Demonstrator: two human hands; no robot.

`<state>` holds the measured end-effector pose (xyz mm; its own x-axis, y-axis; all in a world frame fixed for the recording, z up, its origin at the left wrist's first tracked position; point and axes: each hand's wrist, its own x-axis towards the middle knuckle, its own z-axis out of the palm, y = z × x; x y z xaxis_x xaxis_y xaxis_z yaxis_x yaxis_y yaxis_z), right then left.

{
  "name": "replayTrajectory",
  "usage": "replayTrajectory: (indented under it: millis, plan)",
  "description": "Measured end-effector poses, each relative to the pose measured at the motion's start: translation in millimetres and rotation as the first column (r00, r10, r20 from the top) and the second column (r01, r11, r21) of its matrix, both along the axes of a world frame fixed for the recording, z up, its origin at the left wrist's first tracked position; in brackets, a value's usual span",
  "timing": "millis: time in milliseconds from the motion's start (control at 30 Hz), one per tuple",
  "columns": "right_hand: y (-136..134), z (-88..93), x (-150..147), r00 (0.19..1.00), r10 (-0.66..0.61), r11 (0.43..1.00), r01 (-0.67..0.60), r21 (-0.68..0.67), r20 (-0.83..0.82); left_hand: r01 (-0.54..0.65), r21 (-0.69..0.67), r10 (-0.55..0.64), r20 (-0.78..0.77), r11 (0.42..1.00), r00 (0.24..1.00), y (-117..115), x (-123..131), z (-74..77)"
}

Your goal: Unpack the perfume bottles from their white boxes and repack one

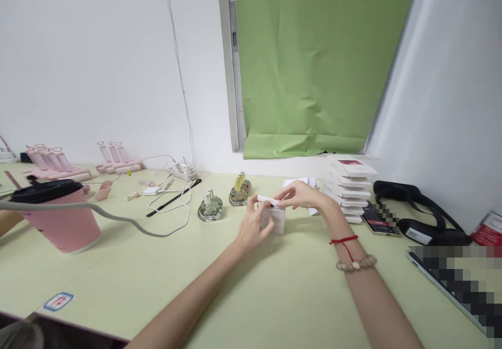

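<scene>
A small white carton (279, 222) stands upright on the pale green table, its top flap at the height of my fingers. My left hand (253, 226) grips the carton from the left, with fingers over its top edge and thumb against the printed face. From the right, my right hand (296, 195) pinches the flap at the carton's top right corner. What is inside the carton cannot be seen. Glass perfume bottles stand behind and left of my hands: clear ones with silver caps (210, 207) and a row with gold caps (239, 191).
Right of my hands rises a stack of white boxes (349, 182), with a phone (378, 218), a black strap (423, 218) and a tablet (443, 286) beyond. A pink cup (65, 223), a grey cable (129, 221) and pink stands (117, 158) occupy the left.
</scene>
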<state>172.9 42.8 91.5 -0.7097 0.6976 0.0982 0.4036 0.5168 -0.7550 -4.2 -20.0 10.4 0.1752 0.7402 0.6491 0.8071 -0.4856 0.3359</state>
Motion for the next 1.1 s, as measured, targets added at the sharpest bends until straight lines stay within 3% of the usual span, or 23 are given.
replayTrajectory:
  millis: [133, 267, 433, 700, 933, 1100]
  plan:
    - [6, -5.7, 0, 1.000, 0.004, 1.000, -0.004, -0.013, 0.002, -0.002, 0.042, 0.001, 0.008, 0.999, 1.000, 1, -1, -0.9]
    - [10, -11.9, -1, 1.000, 0.010, 1.000, -0.010, -0.008, -0.027, 0.063, 0.004, -0.063, -0.013, 0.998, 0.998, 2, -4, -1.7]
    - [9, -12.9, -2, 1.000, -0.020, 1.000, 0.020, -0.013, -0.020, 0.116, 0.065, -0.114, -0.046, 0.991, 0.992, 6, -7, -6.7]
    - [8, -11.8, -2, 0.998, -0.056, 0.998, 0.056, -0.033, 0.019, 0.127, -0.041, -0.127, -0.005, 0.991, 0.992, 4, -7, -3.8]
    - [0, -9.9, -11, 0.961, -0.244, 0.968, 0.233, 0.088, 0.133, 0.035, -0.184, -0.024, 0.057, 0.982, 0.998, 4, 0, -19.8]
    - [-4, -13.4, -22, 0.962, -0.214, 0.972, 0.228, -0.066, 0.169, 0.005, -0.206, -0.015, -0.046, 0.979, 0.999, 11, -1, -33.0]
